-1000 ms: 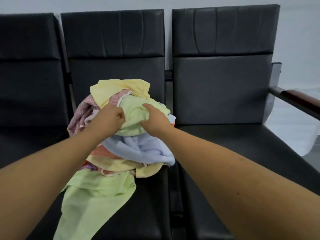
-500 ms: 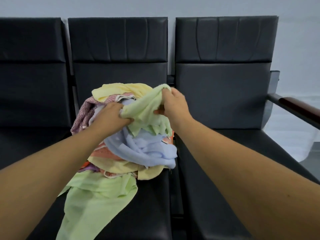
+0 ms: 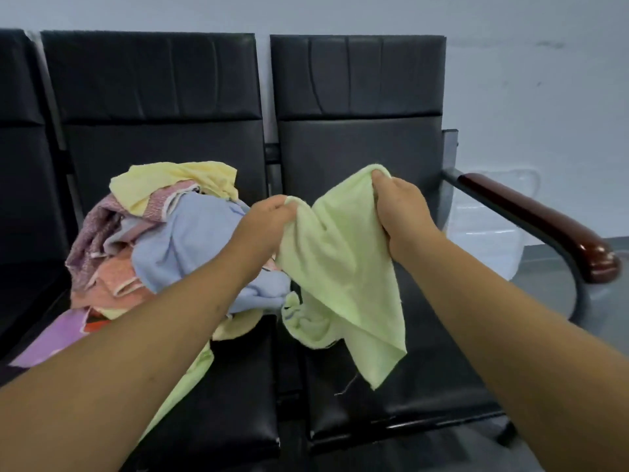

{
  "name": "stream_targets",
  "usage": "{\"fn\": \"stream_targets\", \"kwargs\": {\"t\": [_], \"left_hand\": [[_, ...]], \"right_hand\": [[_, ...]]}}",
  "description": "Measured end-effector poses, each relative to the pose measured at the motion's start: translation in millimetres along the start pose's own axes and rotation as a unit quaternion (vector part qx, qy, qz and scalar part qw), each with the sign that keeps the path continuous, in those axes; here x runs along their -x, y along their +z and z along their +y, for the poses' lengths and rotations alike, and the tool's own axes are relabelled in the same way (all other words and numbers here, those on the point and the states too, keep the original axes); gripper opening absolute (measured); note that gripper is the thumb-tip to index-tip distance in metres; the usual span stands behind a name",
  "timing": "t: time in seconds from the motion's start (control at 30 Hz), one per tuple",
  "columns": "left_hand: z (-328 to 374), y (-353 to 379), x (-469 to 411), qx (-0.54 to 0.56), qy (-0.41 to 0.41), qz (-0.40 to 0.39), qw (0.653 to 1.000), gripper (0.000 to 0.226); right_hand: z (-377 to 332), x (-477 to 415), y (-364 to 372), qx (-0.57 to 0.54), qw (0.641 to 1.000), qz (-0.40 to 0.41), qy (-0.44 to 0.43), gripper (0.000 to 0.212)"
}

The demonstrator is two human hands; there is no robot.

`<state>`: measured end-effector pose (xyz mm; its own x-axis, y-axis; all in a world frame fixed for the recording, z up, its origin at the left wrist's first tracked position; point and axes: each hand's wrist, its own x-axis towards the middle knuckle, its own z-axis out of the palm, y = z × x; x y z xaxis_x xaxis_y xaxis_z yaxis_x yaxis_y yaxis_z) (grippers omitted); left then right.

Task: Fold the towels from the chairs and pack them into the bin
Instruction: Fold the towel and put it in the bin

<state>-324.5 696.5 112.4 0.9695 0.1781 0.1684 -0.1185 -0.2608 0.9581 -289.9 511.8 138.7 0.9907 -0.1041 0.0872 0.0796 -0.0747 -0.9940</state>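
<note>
Towel (image 3: 340,267), green, between left hand (image 3: 265,223) and right hand (image 3: 401,209) (clear bin (image 3: 486,233) beyond armrest (image 3: 531,216))

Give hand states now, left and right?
Left hand: closed, pinching the green towel.
Right hand: closed, gripping the same towel's upper edge.

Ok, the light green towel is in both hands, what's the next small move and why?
Probably draw the hands apart to pull the light green towel taut along its top edge. The left hand and right hand each pinch it, but it sags between them and its lower part hangs crumpled. The right chair seat lies below, handy for laying it flat.
</note>
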Motion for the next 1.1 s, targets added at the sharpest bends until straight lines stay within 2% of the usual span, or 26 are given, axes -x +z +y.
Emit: {"fn": "stream_targets", "kwargs": {"t": [0.1,0.13,0.2,0.23,0.27,0.33,0.37,0.4,0.43,0.53,0.6,0.67,0.7,0.73,0.8,0.87,0.93,0.97,1.03,1.1], "left_hand": [[-23,35,12,-0.042,-0.016,0.117,0.992,0.029],[-36,44,14,-0.046,-0.025,0.122,0.991,0.031],[-62,64,18,-0.064,-0.045,0.078,0.994,0.032],[-72,70,19,-0.085,-0.041,0.033,0.995,0.030],[-78,74,20,-0.103,-0.024,-0.012,0.994,0.030],[-78,78,21,-0.075,0.012,-0.091,0.993,0.035],[-75,80,22,-0.029,0.019,-0.132,0.991,0.035],[-75,81,22,0.017,0.015,-0.169,0.985,0.032],[-75,82,23,0.052,0.008,-0.199,0.979,0.029],[-74,87,27,0.113,-0.031,-0.221,0.968,0.022],[-78,88,26,0.180,-0.074,-0.156,0.968,0.023],[-84,85,22,0.246,-0.120,-0.073,0.959,0.028],[-85,83,22,0.262,-0.139,-0.071,0.952,0.037],[-86,80,24,0.249,-0.150,-0.106,0.951,0.052],[-86,75,34,0.199,-0.177,-0.209,0.941,0.072],[-88,69,48,0.140,-0.203,-0.292,0.924,0.061],[-95,66,58,0.058,-0.194,-0.395,0.896,0.042],[-98,66,60,0.028,-0.187,-0.411,0.892,0.037],[-99,70,58,0.075,-0.206,-0.356,0.909,0.028],[-96,76,53,0.211,-0.224,-0.280,0.909,0.035]], "right_hand": [[42,2,-39,0.097,0.994,0.032,0.033,0.042],[60,2,-51,0.138,0.989,0.046,0.034,0.040],[94,4,-77,0.259,0.964,0.030,0.043,0.030],[106,7,-87,0.325,0.944,-0.017,0.055,0.024],[113,10,-94,0.369,0.923,-0.080,0.071,0.028],[118,16,-102,0.355,0.906,-0.214,0.091,0.069],[116,19,-102,0.329,0.901,-0.265,0.096,0.083],[115,22,-100,0.311,0.893,-0.311,0.096,0.087],[113,25,-97,0.309,0.880,-0.350,0.091,0.083],[106,34,-86,0.323,0.839,-0.429,0.089,0.031],[106,37,-78,0.267,0.862,-0.417,0.104,0.026],[103,39,-71,0.125,0.911,-0.370,0.132,0.024],[102,38,-68,0.044,0.931,-0.334,0.139,0.021],[101,35,-66,-0.033,0.945,-0.291,0.149,0.020],[100,27,-65,-0.176,0.946,-0.205,0.181,0.022],[102,19,-68,-0.279,0.925,-0.139,0.215,0.024],[104,17,-72,-0.290,0.926,-0.097,0.220,0.027],[106,16,-74,-0.267,0.936,-0.076,0.217,0.028],[112,13,-76,-0.205,0.954,-0.032,0.215,0.028],[120,11,-77,-0.159,0.958,-0.026,0.238,0.029]]}}
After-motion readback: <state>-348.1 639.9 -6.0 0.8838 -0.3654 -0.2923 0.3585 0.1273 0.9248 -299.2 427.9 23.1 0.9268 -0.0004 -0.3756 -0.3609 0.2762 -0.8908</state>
